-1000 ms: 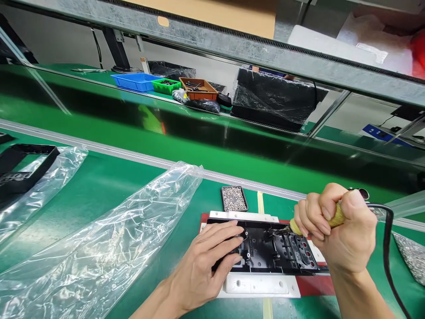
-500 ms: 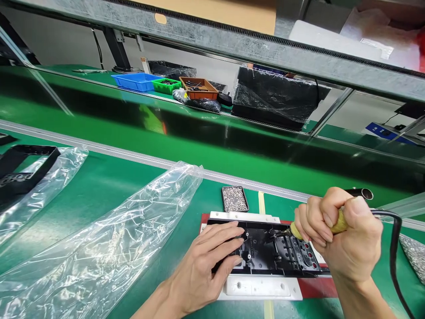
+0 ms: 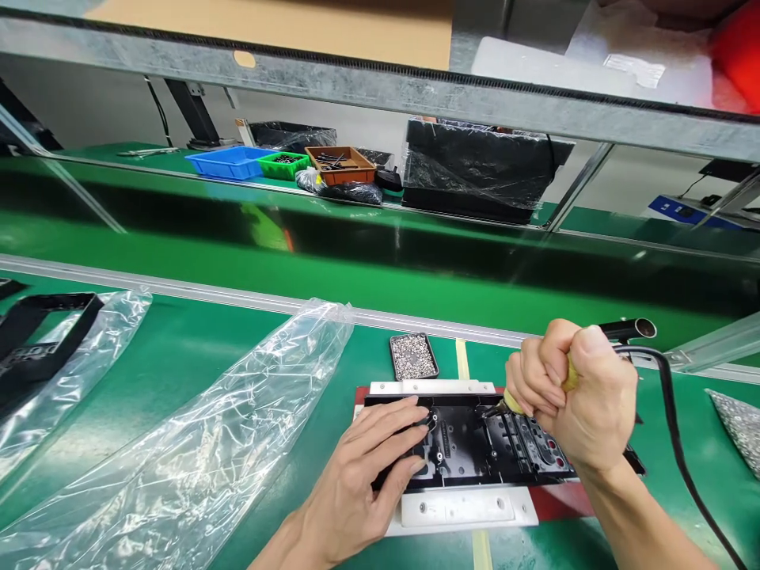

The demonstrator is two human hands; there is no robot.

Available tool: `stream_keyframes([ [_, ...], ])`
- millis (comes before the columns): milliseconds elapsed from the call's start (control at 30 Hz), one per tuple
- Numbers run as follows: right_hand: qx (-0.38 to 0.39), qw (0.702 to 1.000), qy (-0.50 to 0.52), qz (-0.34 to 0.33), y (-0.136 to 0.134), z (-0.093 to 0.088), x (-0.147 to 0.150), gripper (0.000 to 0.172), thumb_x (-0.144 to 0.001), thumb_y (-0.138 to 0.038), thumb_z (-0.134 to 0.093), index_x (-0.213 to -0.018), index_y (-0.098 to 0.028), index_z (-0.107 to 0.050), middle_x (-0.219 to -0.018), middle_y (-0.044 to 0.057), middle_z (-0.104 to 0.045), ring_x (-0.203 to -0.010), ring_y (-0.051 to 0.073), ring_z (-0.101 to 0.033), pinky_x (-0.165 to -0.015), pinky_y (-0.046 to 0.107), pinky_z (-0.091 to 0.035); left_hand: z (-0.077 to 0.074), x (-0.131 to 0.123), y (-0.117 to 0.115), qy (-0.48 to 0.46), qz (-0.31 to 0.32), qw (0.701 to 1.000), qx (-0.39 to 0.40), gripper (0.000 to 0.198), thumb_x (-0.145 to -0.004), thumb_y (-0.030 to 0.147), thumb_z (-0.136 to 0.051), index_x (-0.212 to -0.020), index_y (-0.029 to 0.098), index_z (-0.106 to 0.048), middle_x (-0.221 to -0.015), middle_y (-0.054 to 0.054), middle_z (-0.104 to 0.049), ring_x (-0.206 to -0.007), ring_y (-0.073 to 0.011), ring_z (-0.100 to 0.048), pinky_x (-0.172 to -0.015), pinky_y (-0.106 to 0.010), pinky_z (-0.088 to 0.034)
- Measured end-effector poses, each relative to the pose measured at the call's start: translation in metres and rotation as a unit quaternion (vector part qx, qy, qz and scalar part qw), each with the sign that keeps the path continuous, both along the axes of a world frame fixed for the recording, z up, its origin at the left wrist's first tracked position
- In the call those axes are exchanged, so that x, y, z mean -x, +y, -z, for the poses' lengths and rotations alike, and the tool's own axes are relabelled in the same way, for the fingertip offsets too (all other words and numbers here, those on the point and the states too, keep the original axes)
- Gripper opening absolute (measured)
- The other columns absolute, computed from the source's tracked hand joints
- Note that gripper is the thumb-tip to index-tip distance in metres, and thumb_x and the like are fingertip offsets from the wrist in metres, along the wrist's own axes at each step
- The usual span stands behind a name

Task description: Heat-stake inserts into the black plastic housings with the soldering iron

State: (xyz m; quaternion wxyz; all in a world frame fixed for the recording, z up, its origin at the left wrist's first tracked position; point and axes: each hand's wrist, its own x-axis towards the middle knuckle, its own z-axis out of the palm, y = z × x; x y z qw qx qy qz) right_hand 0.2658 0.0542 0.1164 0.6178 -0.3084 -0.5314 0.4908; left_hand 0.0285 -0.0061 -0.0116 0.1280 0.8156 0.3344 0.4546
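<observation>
My right hand (image 3: 573,396) is wrapped in a fist around the yellow handle of a corded soldering iron (image 3: 511,400). Its metal tip points down and left onto a black plastic housing (image 3: 460,443) near the far wall. My left hand (image 3: 374,459) lies over the left end of that housing, fingers stretched out and thumb apart, steadying it and covering part of it. White fixture blocks (image 3: 460,507) flank the housing on a red base plate (image 3: 561,500). Small metal posts or inserts stand inside the housing. Just behind it is a small black tray (image 3: 414,356) full of tiny metal pieces.
Clear plastic bags (image 3: 195,427) spread over the green bench to the left, one under a black frame (image 3: 44,332). A bag of small metal parts (image 3: 736,427) lies at right. Beyond the divider stand blue (image 3: 226,162), green (image 3: 283,165) and brown (image 3: 341,165) bins. A metal tube (image 3: 629,328) juts behind my right hand.
My right hand and the soldering iron have shifted slightly left, the tip still at the housing's far side. My left hand keeps its place on the housing. The camera view has moved a little.
</observation>
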Motion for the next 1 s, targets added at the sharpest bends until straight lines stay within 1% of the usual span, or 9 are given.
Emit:
stream_keyframes([
  [333,0.011,1.0,0.018,0.008,-0.0001,-0.0004,0.0063,0.064,-0.099,-0.063,-0.076,-0.06,-0.022,-0.045,-0.046,-0.008,-0.031,-0.039,0.008,-0.027,-0.035,0.021,-0.031,-0.0028,0.0019,-0.0018,0.01,-0.003,1.0,0.016,0.031,-0.111,0.015,-0.059,-0.138,0.018,-0.074,-0.144,-0.013,-0.078,-0.143,-0.0296,-0.071,-0.117,-0.046,-0.064],
  [533,0.0,1.0,0.017,0.0,-0.001,-0.0016,0.0087,0.065,-0.101,-0.06,-0.075,-0.059,-0.022,-0.042,-0.047,-0.007,-0.03,-0.039,0.008,-0.027,-0.035,0.02,-0.028,-0.0051,0.0015,-0.0017,0.014,-0.005,1.0,0.016,0.032,-0.109,0.013,-0.059,-0.137,0.018,-0.075,-0.142,-0.014,-0.079,-0.14,-0.0313,-0.073,-0.115,-0.047,-0.065],
  [700,-0.011,1.0,0.012,0.002,-0.0011,-0.0012,0.0094,0.064,-0.104,-0.057,-0.071,-0.058,-0.022,-0.042,-0.047,-0.007,-0.03,-0.04,0.008,-0.027,-0.035,0.021,-0.028,-0.0051,0.0015,-0.0014,0.016,-0.004,1.0,0.011,0.031,-0.11,0.014,-0.059,-0.136,0.017,-0.075,-0.142,-0.014,-0.078,-0.141,-0.0305,-0.072,-0.116,-0.046,-0.064],
  [900,-0.004,1.0,0.008,0.007,-0.0011,-0.0007,0.0093,0.065,-0.102,-0.059,-0.073,-0.059,-0.023,-0.041,-0.047,-0.007,-0.03,-0.039,0.008,-0.026,-0.035,0.021,-0.028,-0.0054,0.0009,-0.0012,0.011,-0.002,1.0,0.014,0.031,-0.11,0.014,-0.06,-0.137,0.018,-0.075,-0.143,-0.013,-0.078,-0.141,-0.0304,-0.072,-0.115,-0.045,-0.064],
  [1000,-0.005,1.0,0.001,0.002,-0.0008,-0.0007,0.0078,0.064,-0.103,-0.059,-0.071,-0.059,-0.023,-0.04,-0.046,-0.007,-0.028,-0.04,0.008,-0.026,-0.035,0.021,-0.029,-0.0056,0.0009,-0.001,0.011,-0.001,1.0,0.012,0.031,-0.11,0.014,-0.059,-0.137,0.017,-0.074,-0.143,-0.014,-0.078,-0.142,-0.0304,-0.072,-0.114,-0.046,-0.065],
])
